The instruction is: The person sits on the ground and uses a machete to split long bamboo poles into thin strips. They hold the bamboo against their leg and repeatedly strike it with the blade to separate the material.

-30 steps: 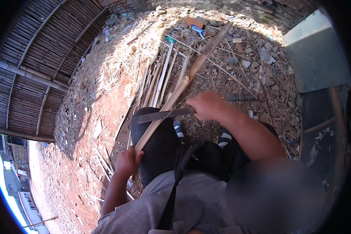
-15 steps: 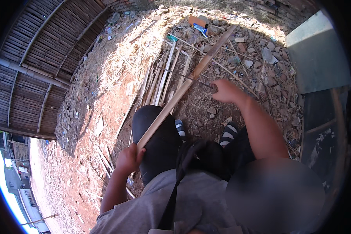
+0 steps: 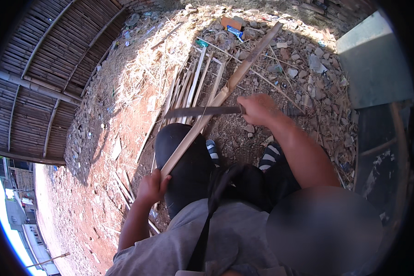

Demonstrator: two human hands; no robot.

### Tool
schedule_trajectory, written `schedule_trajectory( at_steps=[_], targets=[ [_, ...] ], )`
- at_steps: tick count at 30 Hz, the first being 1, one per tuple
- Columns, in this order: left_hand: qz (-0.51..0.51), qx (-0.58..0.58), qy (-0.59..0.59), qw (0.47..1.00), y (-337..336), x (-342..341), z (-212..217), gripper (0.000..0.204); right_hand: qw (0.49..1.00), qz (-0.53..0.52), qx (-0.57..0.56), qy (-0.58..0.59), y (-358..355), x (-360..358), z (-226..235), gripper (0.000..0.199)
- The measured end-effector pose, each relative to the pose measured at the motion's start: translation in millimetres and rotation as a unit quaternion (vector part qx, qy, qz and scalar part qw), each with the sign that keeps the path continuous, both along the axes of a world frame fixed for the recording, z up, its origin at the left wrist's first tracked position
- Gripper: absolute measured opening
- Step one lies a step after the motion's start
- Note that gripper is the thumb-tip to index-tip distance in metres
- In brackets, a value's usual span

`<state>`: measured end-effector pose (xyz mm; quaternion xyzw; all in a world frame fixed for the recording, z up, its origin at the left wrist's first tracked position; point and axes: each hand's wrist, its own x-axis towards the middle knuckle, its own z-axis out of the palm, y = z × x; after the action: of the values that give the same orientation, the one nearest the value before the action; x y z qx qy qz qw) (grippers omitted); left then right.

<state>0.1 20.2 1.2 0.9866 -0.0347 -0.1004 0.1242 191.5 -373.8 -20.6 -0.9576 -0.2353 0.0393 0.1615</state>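
Note:
My left hand (image 3: 151, 187) is closed round the near end of a long split bamboo strip (image 3: 189, 139). The strip slants away to the upper right across my left thigh, and a raised node shows about halfway along it. My right hand (image 3: 258, 109) grips the handle of a machete (image 3: 188, 112), its dark blade pointing left with the flat side showing. The blade crosses the strip just on my side of the node; whether it touches the strip I cannot tell. Behind the blade, several thinner bamboo strips (image 3: 196, 80) lie bunched on the ground.
My feet in striped footwear (image 3: 270, 155) stand below the blade. Stones and rubble (image 3: 303, 76) cover the ground to the right, with dry straw (image 3: 147, 55) at the far left. A bamboo wall (image 3: 37, 60) rises at the left, a grey-green panel (image 3: 375, 64) at the right.
The machete has swung toward me and turned from edge-on to showing its flat. My right hand has shifted slightly left. The strip's far end has risen a little; my left hand stays put.

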Motion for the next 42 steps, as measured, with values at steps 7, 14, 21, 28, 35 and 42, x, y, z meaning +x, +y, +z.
schedule_trajectory(
  at_steps=[7, 14, 21, 28, 35, 42],
  targets=[
    [0.016, 0.030, 0.039, 0.999, -4.8, 5.3, 12.3, 0.041, 0.994, -0.088, 0.050, 0.050, -27.3, 18.8, -11.1, 0.020],
    [0.015, 0.020, 0.048, 0.999, -6.7, 5.9, 12.5, 0.040, 0.997, -0.035, 0.075, 0.002, -43.9, 15.7, 9.3, 0.026],
    [0.005, -0.005, 0.028, 1.000, -3.0, 6.3, 10.3, 0.041, 0.998, -0.062, -0.007, -0.019, -34.0, -2.2, 37.5, 0.030],
    [-0.004, -0.003, 0.037, 0.999, 1.3, 5.8, 10.3, 0.041, 0.995, 0.086, -0.051, -0.001, 12.9, -32.2, 40.3, 0.023],
    [0.004, -0.007, 0.048, 0.999, -3.8, 9.2, 19.0, 0.041, 0.992, -0.126, -0.019, -0.002, -41.5, 14.6, -2.5, 0.015],
    [0.003, -0.022, 0.027, 0.999, 1.9, 5.0, 8.5, 0.041, 0.997, -0.069, 0.011, -0.008, -43.9, 16.8, 8.4, 0.016]
  ],
)
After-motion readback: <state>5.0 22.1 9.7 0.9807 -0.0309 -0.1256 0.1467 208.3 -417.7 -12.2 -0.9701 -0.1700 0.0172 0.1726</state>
